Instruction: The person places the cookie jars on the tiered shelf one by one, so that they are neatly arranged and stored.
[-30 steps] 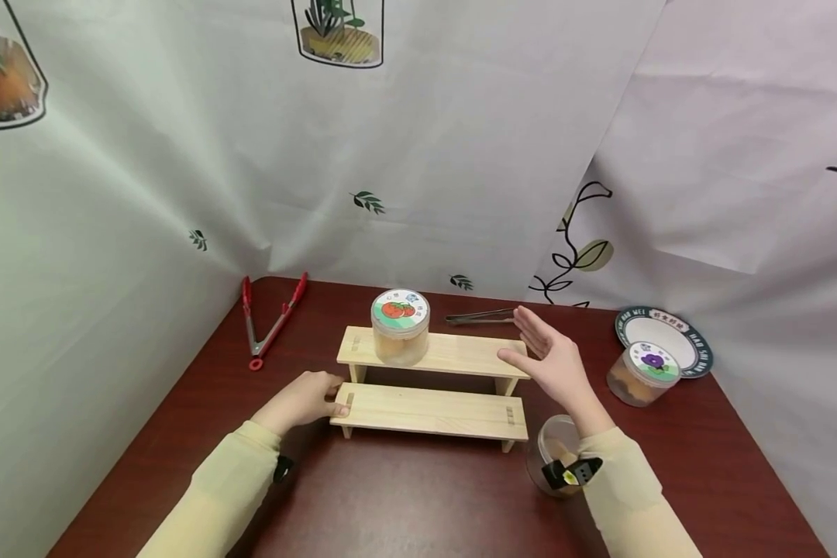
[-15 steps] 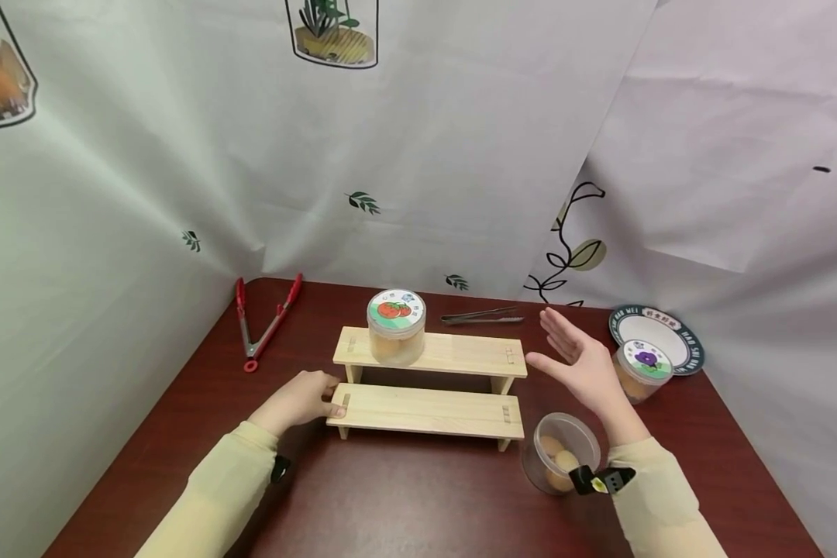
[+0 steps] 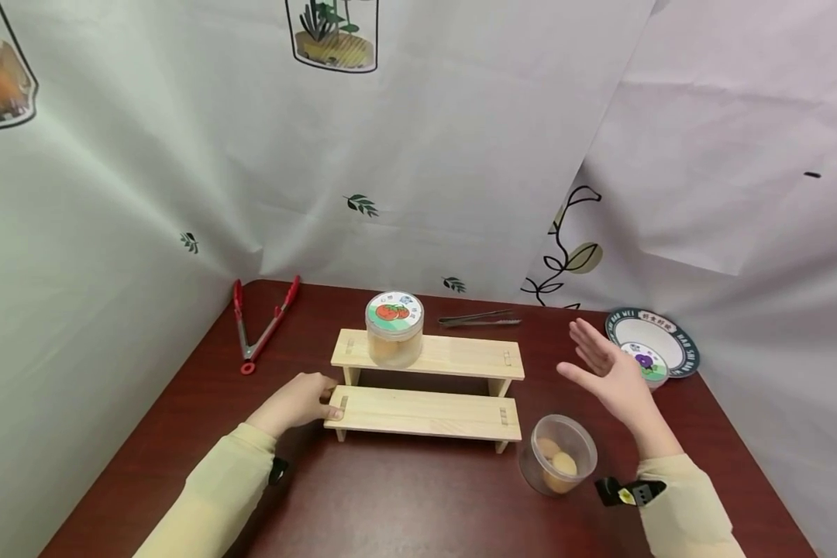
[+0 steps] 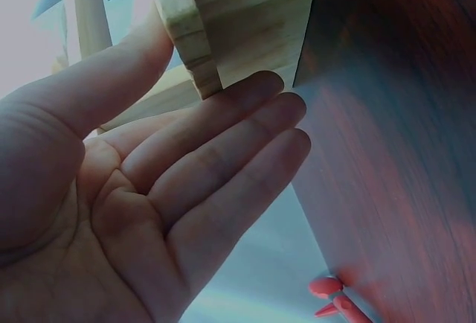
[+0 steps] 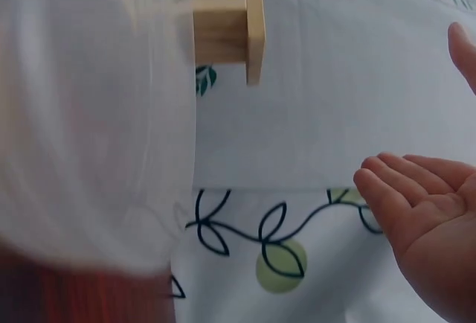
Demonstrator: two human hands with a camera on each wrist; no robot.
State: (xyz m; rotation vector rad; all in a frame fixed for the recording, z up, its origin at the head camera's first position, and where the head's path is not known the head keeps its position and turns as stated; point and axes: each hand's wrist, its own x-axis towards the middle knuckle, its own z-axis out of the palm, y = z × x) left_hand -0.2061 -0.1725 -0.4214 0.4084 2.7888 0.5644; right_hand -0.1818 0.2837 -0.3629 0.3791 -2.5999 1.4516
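My left hand [image 3: 296, 401] holds the left end of the lower board [image 3: 421, 412] of a two-step wooden stand, thumb on top. In the left wrist view the board's end [image 4: 186, 25] lies between the thumb and the other fingers. A clear jar with a tomato-printed lid [image 3: 394, 329] stands on the upper board [image 3: 470, 356], left of its middle. My right hand [image 3: 617, 384] hangs in the air right of the stand, holding nothing, its fingers straight and thumb spread. Below it and to the left sits a lidless clear jar [image 3: 532, 465] with several round biscuits inside.
Behind the right hand, a jar with a purple-printed lid [image 3: 652, 363] partly covers a white plate with a dark patterned rim [image 3: 691, 355]. Red-handled tongs [image 3: 272, 329] lie spread at the back left. Slim metal tongs [image 3: 481, 319] lie behind the stand. A printed cloth [image 3: 418, 194] hangs behind the table.
The right hand has moved right, away from the stand, uncovering the lidless jar and overlapping the purple-lidded one. The left hand stays on the lower board. The head view has shifted slightly.
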